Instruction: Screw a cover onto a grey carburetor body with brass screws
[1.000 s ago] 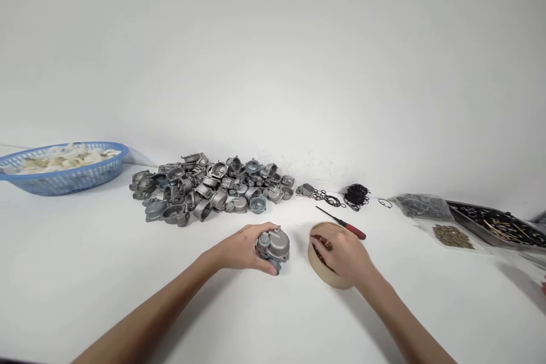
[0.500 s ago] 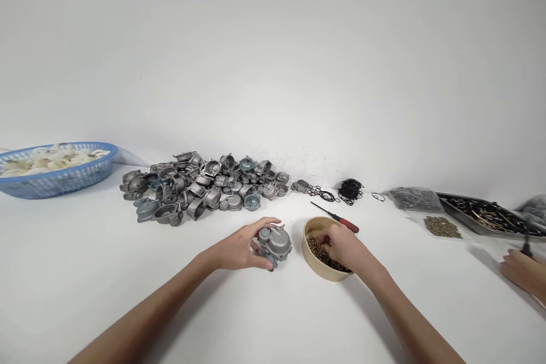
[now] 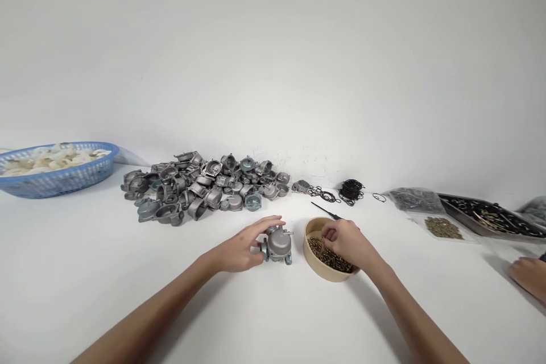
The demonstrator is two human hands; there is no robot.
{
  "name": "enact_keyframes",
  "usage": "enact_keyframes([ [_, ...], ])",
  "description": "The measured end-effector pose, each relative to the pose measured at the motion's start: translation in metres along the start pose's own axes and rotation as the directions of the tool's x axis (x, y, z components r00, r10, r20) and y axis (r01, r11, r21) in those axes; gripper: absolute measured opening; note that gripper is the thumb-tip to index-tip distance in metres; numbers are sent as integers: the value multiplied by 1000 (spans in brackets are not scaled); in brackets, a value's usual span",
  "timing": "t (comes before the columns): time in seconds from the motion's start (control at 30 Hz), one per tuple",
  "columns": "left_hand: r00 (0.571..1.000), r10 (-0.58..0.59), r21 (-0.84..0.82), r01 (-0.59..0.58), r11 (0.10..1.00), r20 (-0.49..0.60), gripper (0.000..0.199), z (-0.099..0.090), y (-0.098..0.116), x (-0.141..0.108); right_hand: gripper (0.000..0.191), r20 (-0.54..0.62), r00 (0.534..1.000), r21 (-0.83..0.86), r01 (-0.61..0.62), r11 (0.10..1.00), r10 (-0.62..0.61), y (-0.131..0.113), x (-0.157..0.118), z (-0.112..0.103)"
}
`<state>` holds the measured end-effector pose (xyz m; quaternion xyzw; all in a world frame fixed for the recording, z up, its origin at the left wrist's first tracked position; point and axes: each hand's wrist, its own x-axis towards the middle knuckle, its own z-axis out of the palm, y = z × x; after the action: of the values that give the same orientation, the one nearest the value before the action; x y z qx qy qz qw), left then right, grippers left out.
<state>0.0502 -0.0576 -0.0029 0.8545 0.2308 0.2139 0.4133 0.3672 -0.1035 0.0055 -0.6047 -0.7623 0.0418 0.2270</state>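
Note:
My left hand (image 3: 241, 250) is curled around a grey metal carburetor (image 3: 280, 242), thumb low on its near side and fingers over the top. The rounded bowl of the carburetor faces up, and a thin pipe sticks out to the right. To its right stands a round cream tub (image 3: 314, 263) holding many small brass-coloured screws (image 3: 335, 259). Inside the tub's rim, just over the screws, my right hand (image 3: 346, 243) is closed in a pinch. What sits between those fingertips is too small to make out.
Grey metal float bowls (image 3: 205, 187) lie heaped by the wall. A blue basket (image 3: 85, 168) of whitish pieces stands left. Behind the tub are a screwdriver (image 3: 325, 210) and black rubber rings (image 3: 351, 190). Bagged brass parts (image 3: 443, 227), a metal tray (image 3: 490, 227) and another person's hand (image 3: 529, 277) are right.
The carburetor has been turned in my left hand, so its pipe now points right. My right fingers have risen slightly from the screws. The other person's hand has shifted right.

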Motion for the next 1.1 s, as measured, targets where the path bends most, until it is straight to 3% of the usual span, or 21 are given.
enact_keyframes([
  [0.13, 988, 138, 204, -121, 971, -68, 68, -8, 7, -2, 15, -12, 1000, 224, -21, 974, 24, -15, -2, -4],
  [0.23, 924, 310, 355, -219, 909, -225, 48, -5, 15, 1, 14, -107, 994, 431, 46, 901, 1, -29, -5, -1],
  [0.33, 849, 429, 407, -289, 866, -308, 33, 9, 23, 5, 11, -175, 983, 466, 129, 875, -52, -37, -6, 2],
  [0.4, 837, 456, 398, -324, 858, -302, 29, 20, 28, 6, 10, -184, 982, 435, 117, 893, -39, -34, -6, 1],
  [0.5, 849, 447, 377, -330, 865, -282, 27, 31, 33, 8, 12, -155, 986, 388, 7, 922, 57, -17, -4, -5],
  [0.63, 838, 441, 375, -315, 872, -320, 26, 32, 33, 8, 17, -91, 987, 383, -90, 919, 135, 7, 0, -12],
  [0.77, 813, 418, 344, -288, 894, -405, 26, 29, 32, 8, 21, -80, 985, 474, -100, 875, 155, 4, 0, -15],
  [0.9, 829, 334, 188, -278, 942, -449, 23, 31, 37, 8, 15, -163, 987, 579, 93, 810, 3, -29, -6, -13],
  [1.0, 874, 211, 4, -233, 973, -438, 20, 35, 44, 8, 6, -269, 938, 489, 329, 808, -219, -59, -13, -8],
  [1.1, 926, 53, -232, -149, 961, -375, 19, 38, 48, 9, 7, -307, 896, 439, 433, 787, -322, -78, -18, 2],
])
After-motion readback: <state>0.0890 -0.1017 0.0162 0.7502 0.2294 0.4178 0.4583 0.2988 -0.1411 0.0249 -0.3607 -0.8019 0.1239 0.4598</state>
